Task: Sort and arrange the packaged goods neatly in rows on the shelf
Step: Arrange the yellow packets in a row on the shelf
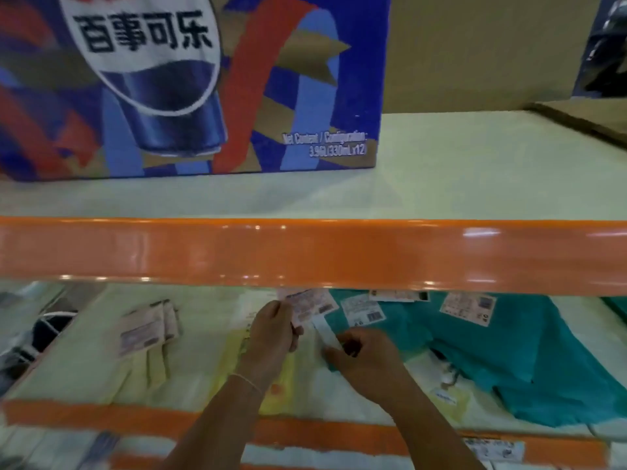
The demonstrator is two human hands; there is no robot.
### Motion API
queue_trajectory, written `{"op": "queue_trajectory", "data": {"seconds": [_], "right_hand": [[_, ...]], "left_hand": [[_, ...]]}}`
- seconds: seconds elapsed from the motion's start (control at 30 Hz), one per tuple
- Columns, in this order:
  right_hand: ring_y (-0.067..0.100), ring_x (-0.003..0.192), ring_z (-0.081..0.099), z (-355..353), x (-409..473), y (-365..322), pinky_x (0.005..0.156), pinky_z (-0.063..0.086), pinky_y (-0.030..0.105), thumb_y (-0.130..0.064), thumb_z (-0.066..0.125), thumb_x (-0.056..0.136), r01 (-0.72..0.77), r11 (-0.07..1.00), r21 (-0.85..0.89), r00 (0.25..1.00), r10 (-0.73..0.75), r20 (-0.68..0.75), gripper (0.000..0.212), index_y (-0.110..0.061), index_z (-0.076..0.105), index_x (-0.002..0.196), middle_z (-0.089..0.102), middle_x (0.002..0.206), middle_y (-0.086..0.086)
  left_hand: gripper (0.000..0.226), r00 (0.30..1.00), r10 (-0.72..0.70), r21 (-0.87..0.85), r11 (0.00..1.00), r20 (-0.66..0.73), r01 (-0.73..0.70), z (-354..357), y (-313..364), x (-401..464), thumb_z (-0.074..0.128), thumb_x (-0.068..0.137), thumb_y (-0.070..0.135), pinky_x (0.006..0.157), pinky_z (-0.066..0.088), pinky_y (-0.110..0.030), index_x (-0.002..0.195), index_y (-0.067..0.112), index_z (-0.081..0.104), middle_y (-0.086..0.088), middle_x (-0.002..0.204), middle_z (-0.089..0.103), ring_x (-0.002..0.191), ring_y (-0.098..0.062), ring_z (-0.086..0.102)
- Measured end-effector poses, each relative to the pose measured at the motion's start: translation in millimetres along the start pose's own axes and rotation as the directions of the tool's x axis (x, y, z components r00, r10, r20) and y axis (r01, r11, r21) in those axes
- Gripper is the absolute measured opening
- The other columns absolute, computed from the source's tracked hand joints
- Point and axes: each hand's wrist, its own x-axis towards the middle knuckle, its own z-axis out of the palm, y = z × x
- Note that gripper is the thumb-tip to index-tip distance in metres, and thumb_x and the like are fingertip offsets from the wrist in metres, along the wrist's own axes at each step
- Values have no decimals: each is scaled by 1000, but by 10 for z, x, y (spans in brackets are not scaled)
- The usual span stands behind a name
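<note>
Left grip pinching labelled packet, teal packets beside

Only one view here, a wide-angle head cam, and it looked forward and down at a shelf unit from really close. The orange front rail of the upper shelf cut straight across the middle of the frame. Above it the camera saw onto that shelf's top and a big blue box at near eye level. Below it, it peered under the rail into the lower shelf, where both forearms reached in from the bottom edge. Edges were blurry and bowed.
</note>
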Motion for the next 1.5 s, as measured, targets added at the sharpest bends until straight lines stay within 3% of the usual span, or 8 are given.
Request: {"op": "queue_trajectory", "data": {"seconds": [0.2, 0.37, 0.5, 0.67, 0.97, 1.17, 1.4, 1.5], "right_hand": [[13, 48, 33, 625, 164, -516, 49, 27, 23, -28, 65, 82, 85, 978, -190, 996, -82, 26, 34, -9, 46, 60, 37, 57, 4], [22, 64, 58, 1194, 307, -856, 52, 34, 24, -35, 57, 84, 149, 926, -348, 988, -124, 94, 30, -7, 65, 75, 63, 72, 11], [12, 52, 44, 1602, 411, -1096, 47, 29, 22, -31, 59, 82, 159, 924, -349, 987, -137, 88, 27, -6, 61, 71, 53, 62, 3], [13, 48, 36, 2070, 504, -1401, 48, 25, 28, -31, 58, 80, 206, 911, -357, 978, -188, 85, 32, -8, 47, 60, 40, 56, 3], [18, 63, 58, 2572, 602, -1652, 57, 44, 31, -30, 59, 80, 220, 923, -315, 975, -204, 84, 23, -10, 65, 71, 62, 68, 4], [16, 65, 49, 2711, 620, -1659, 54, 34, 24, -29, 59, 82, 207, 910, -359, 978, -190, 83, 21, -11, 69, 79, 57, 69, 0], [14, 92, 60, 2577, 594, -1492, 79, 42, 20, -46, 57, 90, 203, 912, -355, 978, -206, 28, 39, -16, 69, 114, 62, 106, 5], [4, 81, 51, 2314, 594, -1377, 73, 36, 14, -47, 55, 92, 185, 922, -340, 977, -209, -36, 39, -22, 65, 120, 60, 107, -1]], "left_hand": [[36, 996, 0, -26, 1000, -84, -2, -759, -165, 112, 39, 104, 24, 44, 30, -28, 73, 7, 44, -9, 56, 50, 46, -19, 40], [50, 986, 39, 122, 992, -164, -19, -1476, -331, 262, 39, 101, 36, 40, 35, -25, 72, 0, 57, -13, 60, 58, 37, -14, 44], [53, 934, 170, 401, 916, -313, -32, -2040, -441, 351, 35, 99, 44, 62, 45, -35, 74, 6, 62, -11, 71, 67, 67, -25, 63], [27, 903, 164, 394, 919, -398, 7, -2572, -419, 389, 42, 98, 31, 67, 43, -32, 94, 11, 60, -8, 92, 67, 79, -25, 59], [16, 904, 202, 368, 928, -377, -54, -2906, -430, 445, 46, 96, 28, 63, 53, -25, 99, 18, 59, -2, 95, 67, 82, -18, 64], [13, 922, 193, 311, 947, -336, -85, -2893, -445, 468, 47, 94, 32, 63, 61, -36, 96, 27, 59, -1, 93, 68, 78, -16, 68], [13, 922, 292, 441, 883, -256, -157, -2646, -363, 538, 46, 97, 28, 51, 39, -19, 92, 25, 57, 4, 75, 63, 62, -6, 59], [14, 923, 320, 473, 860, -212, -190, -2437, -240, 565, 46, 97, 31, 50, 40, -17, 95, 26, 58, 6, 75, 64, 62, -3, 58]]}}
